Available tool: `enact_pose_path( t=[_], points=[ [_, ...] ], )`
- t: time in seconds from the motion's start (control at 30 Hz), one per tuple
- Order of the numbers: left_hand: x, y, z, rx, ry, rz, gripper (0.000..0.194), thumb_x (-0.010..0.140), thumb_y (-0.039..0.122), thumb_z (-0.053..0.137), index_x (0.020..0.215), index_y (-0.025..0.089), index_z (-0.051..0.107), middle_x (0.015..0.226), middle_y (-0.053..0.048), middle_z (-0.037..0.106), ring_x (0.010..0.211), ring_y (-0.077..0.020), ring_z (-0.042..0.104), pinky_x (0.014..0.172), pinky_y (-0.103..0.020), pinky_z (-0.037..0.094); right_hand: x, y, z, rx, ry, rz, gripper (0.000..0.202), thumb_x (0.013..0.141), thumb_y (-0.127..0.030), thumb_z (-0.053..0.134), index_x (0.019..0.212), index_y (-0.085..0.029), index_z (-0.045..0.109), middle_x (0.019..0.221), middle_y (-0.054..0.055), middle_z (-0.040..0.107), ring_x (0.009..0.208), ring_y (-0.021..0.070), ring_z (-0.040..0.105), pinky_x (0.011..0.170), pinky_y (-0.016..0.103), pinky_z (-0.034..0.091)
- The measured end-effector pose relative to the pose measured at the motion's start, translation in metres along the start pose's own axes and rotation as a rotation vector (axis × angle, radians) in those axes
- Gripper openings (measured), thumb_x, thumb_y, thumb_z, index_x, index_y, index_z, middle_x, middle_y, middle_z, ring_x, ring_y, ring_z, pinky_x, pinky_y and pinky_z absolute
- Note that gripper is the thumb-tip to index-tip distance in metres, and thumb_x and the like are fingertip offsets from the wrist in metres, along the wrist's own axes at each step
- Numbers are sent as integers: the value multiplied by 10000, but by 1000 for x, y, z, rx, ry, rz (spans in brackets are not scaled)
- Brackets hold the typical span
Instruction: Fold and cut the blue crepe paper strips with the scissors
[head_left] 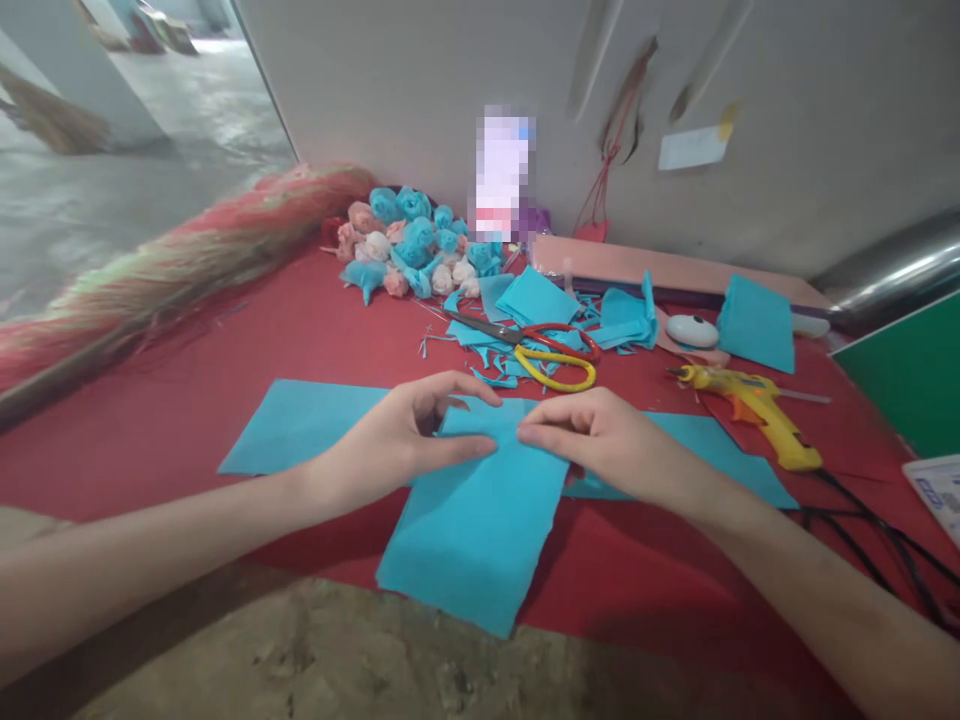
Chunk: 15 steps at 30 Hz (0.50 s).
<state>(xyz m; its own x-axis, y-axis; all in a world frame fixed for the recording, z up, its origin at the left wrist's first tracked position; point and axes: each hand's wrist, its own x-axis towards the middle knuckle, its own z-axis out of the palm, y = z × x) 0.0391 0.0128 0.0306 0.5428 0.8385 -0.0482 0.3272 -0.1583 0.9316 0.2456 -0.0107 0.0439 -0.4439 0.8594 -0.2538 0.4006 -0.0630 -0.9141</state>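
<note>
A blue paper sheet [480, 520] hangs slanting toward me over the table's front edge, its top between my two hands. My left hand [420, 425] is at its upper left, thumb lying on the paper and fingers curved apart from the thumb, some behind the sheet. My right hand [592, 435] pinches the sheet's upper right part between thumb and fingers. Beneath lies a long blue strip [315, 425], showing on both sides of my hands. Scissors [551, 360] with one red and one yellow handle rest on blue scraps just beyond.
Paper flowers [420, 240] are heaped at the back. A yellow glue gun [757, 405] with a black cord lies at right, near a white oval object [691, 331] and folded blue paper [757, 322]. A broom [187, 260] lies along the left side of the red table [300, 330].
</note>
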Motion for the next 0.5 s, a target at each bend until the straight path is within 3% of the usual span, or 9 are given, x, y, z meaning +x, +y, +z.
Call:
enact_pose_path(
  t=[0.1, 0.2, 0.33, 0.5],
  points=[
    [-1, 0, -1, -25, -19, -23, 246, 742, 322, 681, 938, 201, 592, 880, 7, 578, 808, -122, 497, 640, -203, 386, 2, 2, -12, 11, 8, 29, 321, 806, -473, 586, 706, -167, 595, 480, -54, 491, 434, 69, 422, 458, 221, 355],
    [-2, 1, 0, -85, -17, -54, 252, 747, 324, 673, 931, 187, 568, 806, 19, 553, 687, -95, 473, 566, -194, 368, 2, 4, -15, -5, 138, -22, 377, 820, -508, 553, 658, -168, 569, 472, -43, 491, 432, 65, 411, 440, 214, 324],
    [-2, -2, 3, -155, -39, -88, 288, 745, 340, 664, 953, 180, 544, 753, 28, 552, 589, -76, 445, 501, -189, 346, 0, 5, 3, 2, 148, -92, 398, 848, -545, 487, 761, -171, 591, 597, -38, 466, 507, 69, 419, 436, 206, 299],
    [-2, -6, 6, -94, -42, -76, 265, 746, 335, 659, 937, 182, 558, 778, 17, 555, 660, -93, 476, 526, -188, 361, -1, 5, 24, -13, 120, -47, 372, 868, -508, 477, 703, -182, 539, 536, -64, 375, 455, 59, 366, 431, 214, 267]
  ],
)
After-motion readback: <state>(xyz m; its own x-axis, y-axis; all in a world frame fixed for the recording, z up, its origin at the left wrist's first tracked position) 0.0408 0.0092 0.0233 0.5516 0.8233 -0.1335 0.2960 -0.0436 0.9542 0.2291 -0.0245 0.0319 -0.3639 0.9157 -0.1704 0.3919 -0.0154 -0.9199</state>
